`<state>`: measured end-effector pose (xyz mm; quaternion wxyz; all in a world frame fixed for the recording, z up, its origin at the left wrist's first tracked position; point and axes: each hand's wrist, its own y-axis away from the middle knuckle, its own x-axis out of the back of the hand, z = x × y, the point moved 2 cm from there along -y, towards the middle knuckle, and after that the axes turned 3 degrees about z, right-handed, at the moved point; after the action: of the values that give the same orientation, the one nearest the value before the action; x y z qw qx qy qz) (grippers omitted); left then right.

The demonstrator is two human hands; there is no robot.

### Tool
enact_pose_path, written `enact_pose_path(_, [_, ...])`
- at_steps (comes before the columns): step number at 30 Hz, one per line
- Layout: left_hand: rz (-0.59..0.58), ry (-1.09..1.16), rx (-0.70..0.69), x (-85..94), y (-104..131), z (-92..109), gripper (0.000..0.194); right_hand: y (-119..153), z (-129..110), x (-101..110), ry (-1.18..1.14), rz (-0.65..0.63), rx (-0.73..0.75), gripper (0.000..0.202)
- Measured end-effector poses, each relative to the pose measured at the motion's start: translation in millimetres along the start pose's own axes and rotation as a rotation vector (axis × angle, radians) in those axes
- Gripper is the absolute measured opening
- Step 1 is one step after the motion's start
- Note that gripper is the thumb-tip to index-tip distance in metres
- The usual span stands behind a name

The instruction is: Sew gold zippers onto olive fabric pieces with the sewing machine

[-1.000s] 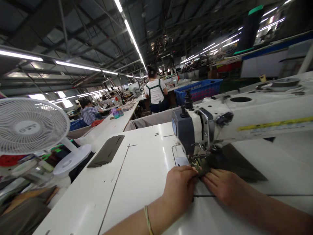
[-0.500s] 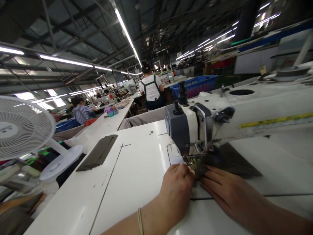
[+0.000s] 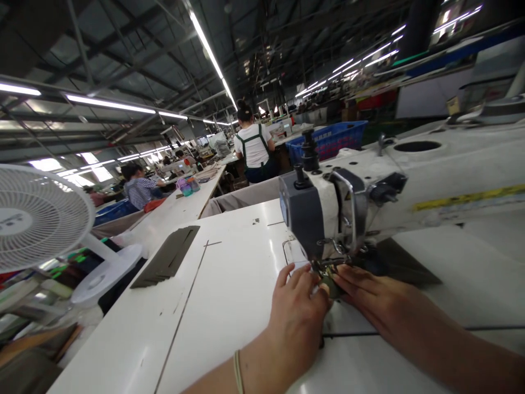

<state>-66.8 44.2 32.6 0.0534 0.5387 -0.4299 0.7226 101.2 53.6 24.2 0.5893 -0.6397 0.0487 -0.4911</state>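
Observation:
A small dark olive fabric piece (image 3: pixel 335 288) lies under the needle area of a sewing machine (image 3: pixel 322 210). My left hand (image 3: pixel 297 314) is at its left edge; thumb and index finger close on the fabric while the outer fingers spread over the white table. From the other side, my right hand (image 3: pixel 379 303) holds the piece with fingers pressed together close by the presser foot; its thumb is hidden. A larger dark fabric panel (image 3: pixel 404 265) extends behind the right hand, beneath the machine arm.
A stack of dark olive fabric pieces (image 3: pixel 167 257) lies on the white table (image 3: pixel 229 295) at left. Beyond its left edge stands a white fan (image 3: pixel 109 260). A blue basket (image 3: pixel 348 134) is behind the machine. Co-workers sit farther off, one person (image 3: pixel 254 148) straight ahead.
My left hand's outer fingers have loosened from a tight curl and spread. My right fingers have moved up nearer the presser foot. The view has shifted slightly.

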Motion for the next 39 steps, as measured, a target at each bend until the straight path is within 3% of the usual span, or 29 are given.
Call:
enact_pose_path(25, [-0.089,-0.048,-0.045,-11.0,-14,-12,0.008,-2,11,-13,-0.146,-0.191,-0.104,0.035])
enact_pose_path(35, [-0.111,-0.068,0.028,-13.1,-16,-10,0.009,0,9,-18,-0.137,-0.201,-0.159,0.031])
enact_pose_path(39, [-0.063,-0.028,0.067,-10.3,-15,-15,0.008,4,23,-17,-0.096,-0.214,-0.158,0.028])
